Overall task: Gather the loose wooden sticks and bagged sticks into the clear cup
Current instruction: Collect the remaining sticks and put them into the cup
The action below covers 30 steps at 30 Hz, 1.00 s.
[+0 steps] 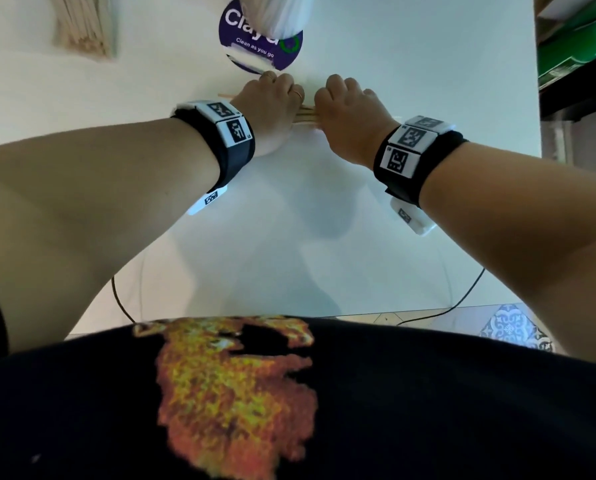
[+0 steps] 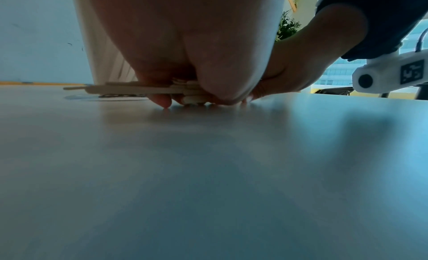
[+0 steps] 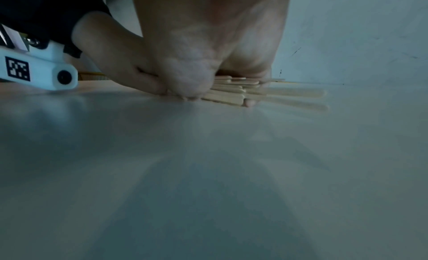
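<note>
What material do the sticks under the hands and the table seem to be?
Sticks: pale, matte, flat with rounded ends, so probably unfinished wood. Table: white, smooth, slightly glossy, showing soft reflections; likely laminate or painted board, which one is unclear.

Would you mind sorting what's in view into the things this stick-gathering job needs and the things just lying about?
Part of the job:
- loose wooden sticks, bunched on the white table under both hands
- left hand and right hand, gripping that bunch
- bagged sticks, far left
- clear cup

Just lying about:
- purple round sticker under the cup
- green item, right edge
- cables
</note>
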### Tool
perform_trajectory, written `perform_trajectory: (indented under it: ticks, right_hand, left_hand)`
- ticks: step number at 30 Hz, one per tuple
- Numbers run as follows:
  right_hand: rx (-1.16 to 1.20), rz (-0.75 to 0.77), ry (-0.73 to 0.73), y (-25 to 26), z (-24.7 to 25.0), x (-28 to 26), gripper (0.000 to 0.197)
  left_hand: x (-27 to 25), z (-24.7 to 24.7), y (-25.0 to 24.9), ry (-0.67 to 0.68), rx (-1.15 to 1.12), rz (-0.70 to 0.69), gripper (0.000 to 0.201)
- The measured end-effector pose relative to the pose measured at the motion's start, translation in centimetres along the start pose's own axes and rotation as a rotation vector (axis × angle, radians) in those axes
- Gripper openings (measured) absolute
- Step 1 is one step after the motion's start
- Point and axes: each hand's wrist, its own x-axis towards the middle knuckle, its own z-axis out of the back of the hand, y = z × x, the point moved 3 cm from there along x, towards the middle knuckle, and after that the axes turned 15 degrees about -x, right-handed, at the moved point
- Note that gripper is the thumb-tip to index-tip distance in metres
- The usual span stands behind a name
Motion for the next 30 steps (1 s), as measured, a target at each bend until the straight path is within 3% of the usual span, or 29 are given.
perform_trajectory:
  ticks: [6,11,15,19,21,24,27,30]
  right_hand:
    - [0.013,0.06,0.031,0.3,0.7,0.1,0.026]
    - [0.235,0.085,0.184,-0.8,3.5,1.0,0.033]
    - [0.317,0.149,0.16,-0.9,6.7,1.3,0.028]
    - [0.294,0.075,0.146,-2.2,8.5,0.8,0.018]
    - [0.333,0.06,0.16,-2.2,9.4,0.7,0.017]
    - [0.383,0.132,0.181,-0.3,11.1,1.1,0.021]
    - [0.43,0.148,0.153,1.2,13.2,1.7,0.021]
    - [0.634,0.023,0.037,0.3,15.3,2.6,0.012]
  left_hand:
    - [-0.7,0.7,0.5,0.027,0.02,-0.057,0.035]
    - [-1.0,2.9,0.8,0.061,-0.027,-0.057,0.022]
    - [-1.9,6.1,0.8,0.004,-0.133,-0.107,0.024]
    - [-4.3,10.1,3.9,-0.157,-0.254,-0.003,0.051]
    - [-5.6,11.1,5.0,-0.171,-0.255,0.065,0.051]
    - [-6.5,12.0,4.1,-0.19,-0.199,0.037,0.047]
    - [-7.3,13.1,4.0,-0.383,-0.358,-0.007,0.045]
    - [-9.1,14.1,6.9,-0.813,-0.925,0.186,0.04]
